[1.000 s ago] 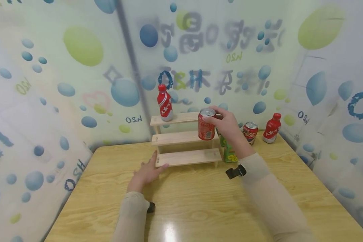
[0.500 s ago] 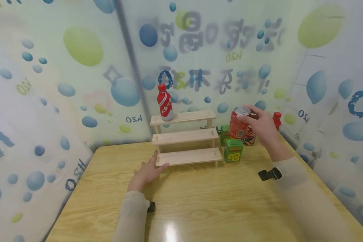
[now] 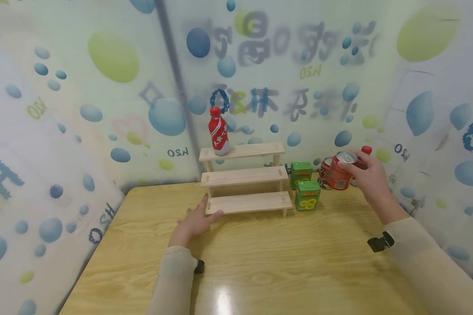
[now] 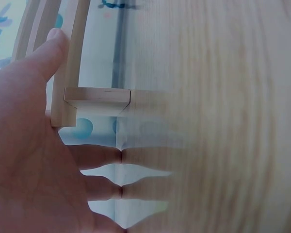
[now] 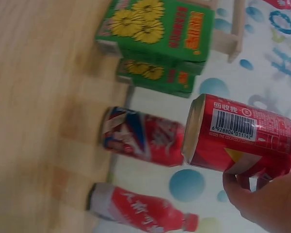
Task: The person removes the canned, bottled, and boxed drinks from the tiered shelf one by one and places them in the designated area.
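Observation:
My right hand (image 3: 372,181) grips a red soda can (image 3: 340,177) near its top, fingers and thumb around it. In the right wrist view the soda can (image 5: 245,138) is raised off the table, its barcode facing the camera. Behind it in the head view stands a second, red and dark soda can (image 3: 325,174), partly covered. My left hand (image 3: 194,222) is at the left front corner of a three-step wooden rack (image 3: 246,203). In the left wrist view the left hand (image 4: 29,126) has straight fingers touching the table, and its thumb lies against the rack's board.
A red and white bottle (image 3: 219,135) stands on the rack's top step. Two green drink boxes (image 3: 308,197) stand right of the rack, one behind the other. Another red bottle (image 5: 143,208) stands at the far right, mostly hidden by my right hand in the head view. Patterned curtains surround the table (image 3: 240,262).
My right hand has carried the red soda can rightward from before the rack, past the green boxes, and lowered it slightly. My left hand stays at the rack's corner.

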Demonstrator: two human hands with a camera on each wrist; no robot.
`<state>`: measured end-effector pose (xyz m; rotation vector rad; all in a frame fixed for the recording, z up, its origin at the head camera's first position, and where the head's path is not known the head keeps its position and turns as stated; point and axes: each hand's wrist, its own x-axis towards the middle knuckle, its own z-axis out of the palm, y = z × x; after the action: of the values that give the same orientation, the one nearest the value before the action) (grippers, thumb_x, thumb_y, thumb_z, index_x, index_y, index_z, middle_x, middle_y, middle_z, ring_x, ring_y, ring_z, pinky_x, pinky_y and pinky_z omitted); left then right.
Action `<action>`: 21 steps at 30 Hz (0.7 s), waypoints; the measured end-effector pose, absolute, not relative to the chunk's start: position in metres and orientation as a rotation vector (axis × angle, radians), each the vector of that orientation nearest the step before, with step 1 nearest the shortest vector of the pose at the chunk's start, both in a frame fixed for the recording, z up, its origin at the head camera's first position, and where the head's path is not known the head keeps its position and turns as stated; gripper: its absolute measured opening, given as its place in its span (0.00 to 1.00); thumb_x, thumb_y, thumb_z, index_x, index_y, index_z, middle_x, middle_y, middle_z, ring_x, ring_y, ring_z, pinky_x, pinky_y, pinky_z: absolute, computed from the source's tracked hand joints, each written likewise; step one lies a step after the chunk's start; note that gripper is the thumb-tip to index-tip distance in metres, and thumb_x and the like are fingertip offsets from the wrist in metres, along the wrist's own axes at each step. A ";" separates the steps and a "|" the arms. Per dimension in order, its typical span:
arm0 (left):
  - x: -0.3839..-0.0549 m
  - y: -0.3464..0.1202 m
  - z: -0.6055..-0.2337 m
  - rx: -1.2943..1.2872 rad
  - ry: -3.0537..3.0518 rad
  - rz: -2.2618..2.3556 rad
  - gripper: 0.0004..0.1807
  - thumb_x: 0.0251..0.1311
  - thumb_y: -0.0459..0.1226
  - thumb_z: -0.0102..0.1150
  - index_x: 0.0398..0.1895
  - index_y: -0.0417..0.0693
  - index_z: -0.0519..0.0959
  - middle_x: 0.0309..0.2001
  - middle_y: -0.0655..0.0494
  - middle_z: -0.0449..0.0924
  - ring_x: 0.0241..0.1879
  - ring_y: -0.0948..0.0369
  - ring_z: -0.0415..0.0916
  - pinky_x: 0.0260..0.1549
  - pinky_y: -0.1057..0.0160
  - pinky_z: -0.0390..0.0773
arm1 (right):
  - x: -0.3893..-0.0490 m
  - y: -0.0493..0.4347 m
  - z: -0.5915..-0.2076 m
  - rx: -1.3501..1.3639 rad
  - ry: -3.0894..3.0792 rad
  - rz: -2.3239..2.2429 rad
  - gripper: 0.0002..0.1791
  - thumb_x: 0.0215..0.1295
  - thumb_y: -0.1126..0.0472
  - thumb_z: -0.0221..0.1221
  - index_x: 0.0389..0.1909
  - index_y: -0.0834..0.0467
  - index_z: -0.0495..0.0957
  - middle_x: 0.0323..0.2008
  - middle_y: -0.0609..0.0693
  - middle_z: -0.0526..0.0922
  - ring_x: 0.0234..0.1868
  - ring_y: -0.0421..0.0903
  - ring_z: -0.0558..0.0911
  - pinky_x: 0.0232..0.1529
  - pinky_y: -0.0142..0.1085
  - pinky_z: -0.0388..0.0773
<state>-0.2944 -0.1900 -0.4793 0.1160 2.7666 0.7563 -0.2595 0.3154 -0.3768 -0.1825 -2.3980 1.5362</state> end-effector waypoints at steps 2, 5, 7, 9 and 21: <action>-0.294 -0.190 -0.478 0.109 2.767 0.757 0.59 0.66 0.79 0.42 0.89 0.64 0.34 0.88 0.47 0.44 0.82 0.24 0.36 0.70 0.12 0.32 | -0.259 0.320 -0.385 -0.204 -2.405 1.531 0.38 0.75 0.40 0.64 0.79 0.52 0.69 0.51 0.28 0.75 0.52 0.28 0.74 0.43 0.19 0.79; -0.293 -0.189 -0.478 0.104 2.766 0.757 0.59 0.66 0.78 0.42 0.89 0.64 0.34 0.88 0.47 0.44 0.82 0.24 0.36 0.70 0.12 0.32 | -0.259 0.325 -0.397 -0.233 -2.426 1.503 0.39 0.75 0.40 0.63 0.77 0.56 0.69 0.50 0.28 0.75 0.49 0.27 0.74 0.43 0.18 0.77; -0.292 -0.189 -0.478 0.105 2.767 0.754 0.59 0.66 0.78 0.42 0.89 0.64 0.33 0.88 0.47 0.44 0.82 0.24 0.36 0.70 0.12 0.32 | -0.260 0.329 -0.405 -0.254 -2.445 1.483 0.40 0.74 0.39 0.63 0.78 0.57 0.68 0.52 0.31 0.76 0.49 0.26 0.73 0.43 0.17 0.76; -0.292 -0.188 -0.478 0.109 2.769 0.752 0.59 0.67 0.78 0.42 0.89 0.64 0.33 0.88 0.47 0.44 0.82 0.24 0.37 0.70 0.12 0.32 | -0.259 0.331 -0.414 -0.270 -2.461 1.457 0.41 0.75 0.39 0.63 0.78 0.58 0.68 0.57 0.39 0.78 0.50 0.29 0.74 0.43 0.17 0.75; -0.294 -0.188 -0.480 0.109 2.770 0.758 0.59 0.66 0.79 0.42 0.89 0.64 0.35 0.88 0.46 0.45 0.82 0.24 0.37 0.70 0.12 0.33 | -0.262 0.340 -0.456 -0.269 -2.519 1.437 0.40 0.78 0.41 0.60 0.79 0.60 0.65 0.73 0.63 0.71 0.69 0.60 0.72 0.50 0.28 0.74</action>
<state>-0.2939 -0.1885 -0.4798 0.1088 2.7705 0.7583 -0.2624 0.3396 -0.4555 -0.2689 -2.5186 1.4372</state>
